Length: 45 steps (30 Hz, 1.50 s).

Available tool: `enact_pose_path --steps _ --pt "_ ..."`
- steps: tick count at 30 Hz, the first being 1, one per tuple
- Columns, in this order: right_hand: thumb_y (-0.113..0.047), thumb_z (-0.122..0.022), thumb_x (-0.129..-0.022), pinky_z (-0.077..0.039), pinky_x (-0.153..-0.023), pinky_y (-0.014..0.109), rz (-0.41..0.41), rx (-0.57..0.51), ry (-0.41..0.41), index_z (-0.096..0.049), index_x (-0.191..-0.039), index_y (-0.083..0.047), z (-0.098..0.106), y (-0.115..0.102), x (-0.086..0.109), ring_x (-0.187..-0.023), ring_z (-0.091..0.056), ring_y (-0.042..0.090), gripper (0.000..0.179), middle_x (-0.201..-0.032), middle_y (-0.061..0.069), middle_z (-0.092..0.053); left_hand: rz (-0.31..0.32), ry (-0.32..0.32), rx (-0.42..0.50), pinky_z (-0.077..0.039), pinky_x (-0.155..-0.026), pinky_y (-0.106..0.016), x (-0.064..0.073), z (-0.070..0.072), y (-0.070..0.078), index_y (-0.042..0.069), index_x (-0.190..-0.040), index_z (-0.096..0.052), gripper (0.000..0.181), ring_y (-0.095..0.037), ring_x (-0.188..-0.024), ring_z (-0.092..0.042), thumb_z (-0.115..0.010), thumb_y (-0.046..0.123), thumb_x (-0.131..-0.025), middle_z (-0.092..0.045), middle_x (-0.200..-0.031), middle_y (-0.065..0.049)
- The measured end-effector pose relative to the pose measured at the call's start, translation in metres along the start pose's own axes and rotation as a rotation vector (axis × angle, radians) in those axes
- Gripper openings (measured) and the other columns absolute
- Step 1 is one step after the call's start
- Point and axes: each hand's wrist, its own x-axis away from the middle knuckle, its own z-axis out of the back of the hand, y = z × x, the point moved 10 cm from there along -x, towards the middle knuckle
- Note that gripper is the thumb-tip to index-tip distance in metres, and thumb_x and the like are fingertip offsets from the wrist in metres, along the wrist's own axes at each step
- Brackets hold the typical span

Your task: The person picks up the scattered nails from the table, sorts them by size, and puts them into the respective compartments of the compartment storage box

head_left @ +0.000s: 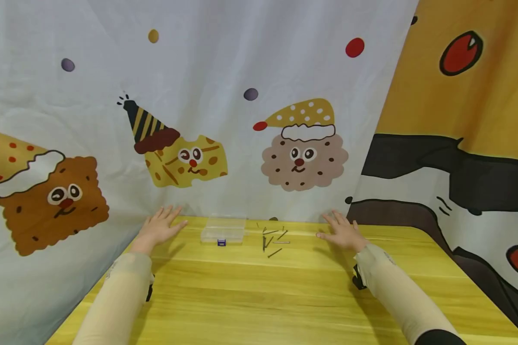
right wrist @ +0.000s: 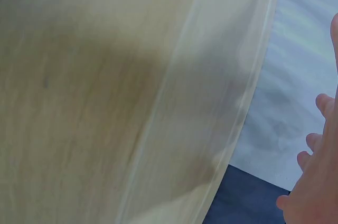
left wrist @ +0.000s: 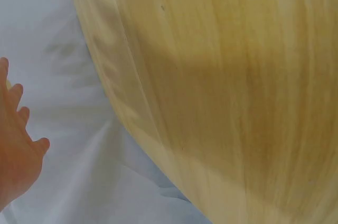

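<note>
Both hands are held out over the far part of a wooden table [head_left: 241, 297], fingers spread and nothing in them. The left hand [head_left: 158, 230] is to the left of a clear plastic box [head_left: 224, 229] with a blue-purple latch [head_left: 221, 243] on its front. On the other side, the right hand [head_left: 343, 233] is to the right of several loose nails or screws [head_left: 275, 252], thin and dark, with one shinier. These lie scattered beside the box. In the left wrist view the left hand [left wrist: 18, 150] shows at the left edge; the right hand [right wrist: 317, 166] appears at the right edge of its view.
A white curtain [head_left: 224, 57] with cartoon food prints hangs right behind the table's far edge. To the right hangs an orange, black and white part of the cloth [head_left: 470, 110]. Shadows of the hands fall on the tabletop.
</note>
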Motion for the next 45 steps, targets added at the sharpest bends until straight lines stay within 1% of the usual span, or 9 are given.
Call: enact_pose_path --steps 6,9,12,18,22,27,36,40,45 --pt "-0.06 -0.052 -0.092 -0.006 -0.097 0.079 0.001 -0.026 -0.001 -0.028 -0.153 -0.009 -0.002 -0.004 0.001 -0.14 -0.01 0.05 0.083 -0.157 0.027 -0.009 -0.018 0.013 0.033 -0.004 -0.104 -0.072 -0.001 -0.001 0.006 0.011 -0.155 -0.022 0.075 -0.049 -0.141 -0.007 -0.033 0.06 -0.099 -0.013 -0.157 -0.025" --pt "-0.057 -0.053 -0.093 -0.009 -0.097 0.079 0.013 -0.078 -0.004 -0.029 -0.152 -0.006 -0.004 -0.01 0.001 -0.139 -0.012 0.051 0.081 -0.156 0.029 -0.011 -0.04 0.033 0.118 -0.007 -0.105 -0.07 -0.004 -0.001 0.011 0.008 -0.155 -0.022 0.074 -0.05 -0.14 -0.008 -0.034 0.057 -0.1 -0.015 -0.156 -0.027" --pt "-0.053 -0.054 -0.094 -0.013 -0.099 0.076 0.046 -0.16 -0.007 -0.03 -0.151 -0.002 -0.006 -0.022 0.0 -0.138 -0.014 0.054 0.08 -0.154 0.033 -0.014 -0.053 0.032 0.288 -0.009 -0.108 -0.067 -0.006 -0.003 0.017 0.005 -0.155 -0.02 0.075 -0.05 -0.14 -0.01 -0.032 0.056 -0.101 -0.016 -0.155 -0.028" --pt "-0.044 -0.055 -0.097 -0.021 -0.106 0.065 0.125 -0.3 -0.019 -0.036 -0.147 0.002 -0.011 -0.053 -0.005 -0.136 -0.025 0.05 0.071 -0.15 0.031 -0.027 0.029 -0.042 0.69 -0.01 -0.112 -0.058 -0.014 -0.016 0.023 0.001 -0.155 -0.013 0.081 -0.043 -0.143 -0.006 -0.03 0.059 -0.1 -0.01 -0.158 -0.024" --pt "-0.038 -0.055 -0.098 -0.026 -0.107 0.06 0.139 -0.367 -0.032 -0.043 -0.142 0.005 -0.018 -0.066 -0.009 -0.132 -0.035 0.046 0.063 -0.144 0.027 -0.04 0.082 -0.074 0.827 -0.018 -0.112 -0.056 -0.019 -0.029 0.027 0.001 -0.154 -0.015 0.078 -0.042 -0.142 -0.015 -0.034 0.054 -0.102 -0.017 -0.156 -0.025" --pt "-0.034 -0.057 -0.098 -0.037 -0.101 0.056 0.087 -0.457 -0.049 -0.049 -0.138 0.005 -0.03 -0.069 -0.015 -0.123 -0.046 0.044 0.056 -0.139 0.024 -0.049 0.136 -0.097 0.995 -0.028 -0.107 -0.057 -0.019 -0.046 0.034 0.0 -0.154 -0.017 0.069 -0.045 -0.136 -0.029 -0.041 0.042 -0.104 -0.028 -0.149 -0.031" --pt "-0.019 -0.06 -0.097 -0.046 -0.091 0.047 0.006 -0.549 -0.023 -0.059 -0.127 0.007 -0.046 -0.063 -0.022 -0.107 -0.057 0.031 0.04 -0.121 0.018 -0.062 0.193 -0.099 1.043 -0.04 -0.097 -0.048 -0.021 -0.074 0.038 -0.003 -0.151 -0.025 0.061 -0.042 -0.123 -0.042 -0.045 0.029 -0.104 -0.037 -0.143 -0.03" --pt "-0.017 -0.06 -0.097 -0.048 -0.09 0.045 -0.024 -0.596 -0.036 -0.06 -0.126 0.007 -0.051 -0.059 -0.023 -0.108 -0.058 0.032 0.038 -0.122 0.019 -0.062 0.242 -0.087 1.056 -0.044 -0.083 -0.037 -0.024 -0.085 0.032 0.0 -0.15 -0.03 0.061 -0.029 -0.102 -0.048 -0.051 0.029 -0.101 -0.047 -0.126 -0.025" --pt "-0.012 -0.06 -0.096 -0.052 -0.077 0.037 -0.019 -0.627 -0.074 -0.061 -0.124 0.008 -0.055 -0.064 -0.022 -0.091 -0.062 0.027 0.035 -0.119 0.021 -0.063 0.234 -0.117 1.034 -0.042 -0.074 -0.031 -0.026 -0.091 0.03 0.0 -0.151 -0.028 0.064 -0.018 -0.084 -0.046 -0.054 0.03 -0.1 -0.048 -0.1 -0.011"
